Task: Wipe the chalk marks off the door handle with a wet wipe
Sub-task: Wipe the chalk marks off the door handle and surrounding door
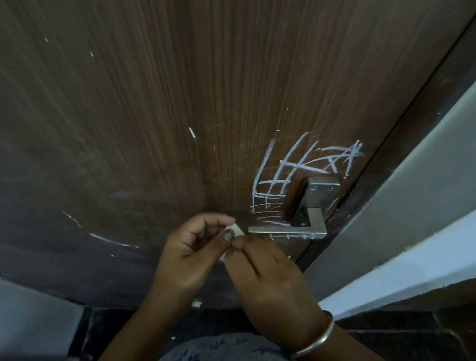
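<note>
A brown wood-grain door (166, 100) fills the view, with a pale wall (406, 208) to its right. White chalk marks (293, 172) cross the door just above and left of the metal handle (290, 230), and a few flecks sit on the lever itself. Just left of the lever's tip, the left hand (186, 259) and right hand (271, 281) meet, both pinching a small white wipe (235, 231) between fingertips. A bangle (317, 340) circles the right wrist.

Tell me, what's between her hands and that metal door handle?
Head view: nothing. Only bare brown door separates the white piece pinched in both hands from the handle.
</note>
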A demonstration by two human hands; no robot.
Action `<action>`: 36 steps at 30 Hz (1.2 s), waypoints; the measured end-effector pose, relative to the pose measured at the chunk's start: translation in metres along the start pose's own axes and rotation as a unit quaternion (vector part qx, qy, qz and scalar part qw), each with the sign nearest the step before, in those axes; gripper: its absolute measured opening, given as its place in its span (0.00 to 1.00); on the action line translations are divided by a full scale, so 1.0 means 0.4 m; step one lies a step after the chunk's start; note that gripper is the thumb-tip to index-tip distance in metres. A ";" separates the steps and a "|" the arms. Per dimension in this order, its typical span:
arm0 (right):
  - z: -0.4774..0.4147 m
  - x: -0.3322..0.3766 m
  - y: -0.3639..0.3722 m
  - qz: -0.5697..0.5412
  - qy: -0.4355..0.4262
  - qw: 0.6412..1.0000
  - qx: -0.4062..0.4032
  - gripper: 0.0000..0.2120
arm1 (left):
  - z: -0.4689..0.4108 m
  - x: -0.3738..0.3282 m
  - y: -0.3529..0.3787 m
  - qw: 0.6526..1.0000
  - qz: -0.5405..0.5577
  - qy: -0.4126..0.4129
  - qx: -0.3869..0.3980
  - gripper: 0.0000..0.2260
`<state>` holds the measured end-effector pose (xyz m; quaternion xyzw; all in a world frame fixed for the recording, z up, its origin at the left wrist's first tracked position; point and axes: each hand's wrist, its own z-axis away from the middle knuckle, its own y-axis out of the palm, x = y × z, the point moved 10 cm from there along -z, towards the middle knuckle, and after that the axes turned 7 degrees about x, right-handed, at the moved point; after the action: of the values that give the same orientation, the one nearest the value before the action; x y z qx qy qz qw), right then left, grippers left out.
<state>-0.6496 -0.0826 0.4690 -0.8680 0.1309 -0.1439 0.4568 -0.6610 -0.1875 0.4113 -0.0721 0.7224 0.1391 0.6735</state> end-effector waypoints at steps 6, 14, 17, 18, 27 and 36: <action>0.027 -0.015 -0.030 -0.054 0.003 0.998 -0.027 0.10 | -0.013 0.031 -0.019 1.000 -0.001 -0.024 -0.019 0.11; 0.050 -0.051 -0.034 -0.043 0.015 0.999 0.001 0.04 | -0.027 0.001 0.009 0.992 -0.122 0.035 -0.021 0.08; 0.053 -0.054 -0.029 -0.044 0.018 0.999 0.010 0.04 | -0.029 0.008 0.010 0.990 -0.137 0.030 -0.020 0.10; 0.054 -0.055 -0.027 -0.042 0.018 0.999 0.012 0.05 | -0.028 0.012 0.010 0.989 -0.142 0.026 -0.019 0.10; 0.066 -0.056 -0.026 -0.045 0.016 0.999 0.005 0.05 | -0.019 0.029 0.005 0.990 -0.138 0.002 -0.037 0.10; 0.127 -0.187 0.119 -0.356 0.261 0.894 0.078 0.02 | 0.008 0.089 0.000 0.991 -0.090 -0.056 -0.083 0.06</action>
<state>-0.7044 -0.0436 0.3921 -0.7490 -0.0834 -0.5283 0.3910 -0.6610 -0.1835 0.3757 -0.1844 0.6599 0.1418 0.7144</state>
